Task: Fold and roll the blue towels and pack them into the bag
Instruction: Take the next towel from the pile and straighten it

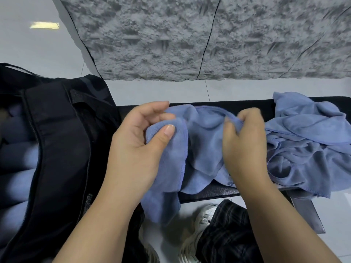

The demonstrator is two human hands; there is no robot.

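Blue towel (201, 141) hangs over the tabletop (214, 190) edge; left hand (140, 141) and right hand (245, 141) each pinch its upper edge.

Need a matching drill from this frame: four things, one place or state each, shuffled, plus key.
Things:
1. bag
2. held towel
3. towel pile
4. shoe

States or places:
A. on the floor, under the bench
B. gripped by both hands
C. heaped loose at the right
D. black, open, at the left

Pairs: 1-D, 2-B, 3-C, 4-A
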